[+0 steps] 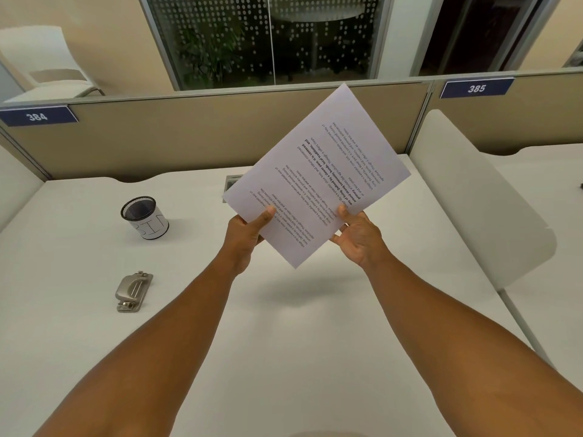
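A white printed sheet of paper [318, 171] is held up above the white desk [284, 310], tilted, with its text upside down to me. My left hand [247, 231] pinches its near left edge, thumb on top and fingers underneath. My right hand [358, 236] holds the near right edge with the thumb on the printed face and the fingers spread below. The paper's shadow falls on the desk beneath it.
A black mesh cup [145, 217] with a white label stands at the left. A metal hole punch [134, 291] lies nearer on the left. Beige partitions [189, 137] marked 384 and 385 close the back. A white divider [473, 197] stands at the right.
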`<action>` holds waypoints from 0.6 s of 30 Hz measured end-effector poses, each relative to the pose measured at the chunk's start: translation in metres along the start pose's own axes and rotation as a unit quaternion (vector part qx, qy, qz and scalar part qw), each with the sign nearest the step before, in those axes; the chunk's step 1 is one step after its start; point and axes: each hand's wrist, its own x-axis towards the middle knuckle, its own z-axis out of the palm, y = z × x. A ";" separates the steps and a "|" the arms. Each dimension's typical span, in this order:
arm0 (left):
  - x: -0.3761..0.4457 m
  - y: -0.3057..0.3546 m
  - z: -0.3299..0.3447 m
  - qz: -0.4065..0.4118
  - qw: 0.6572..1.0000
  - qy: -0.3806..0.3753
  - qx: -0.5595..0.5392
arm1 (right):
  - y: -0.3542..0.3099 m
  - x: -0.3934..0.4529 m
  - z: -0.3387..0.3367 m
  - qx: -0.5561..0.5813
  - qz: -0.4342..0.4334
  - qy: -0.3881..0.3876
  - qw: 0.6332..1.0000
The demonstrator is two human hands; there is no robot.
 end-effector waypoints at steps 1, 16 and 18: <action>0.000 0.001 0.001 0.000 1.000 0.003 -0.006 | 0.002 0.001 0.000 0.007 0.003 -0.005 1.000; 0.002 0.010 -0.016 0.009 1.000 0.002 0.024 | -0.006 -0.002 -0.011 -0.041 -0.004 0.057 0.998; 0.003 0.012 -0.020 0.010 0.999 -0.001 0.038 | -0.008 -0.004 -0.014 -0.043 -0.009 0.072 0.996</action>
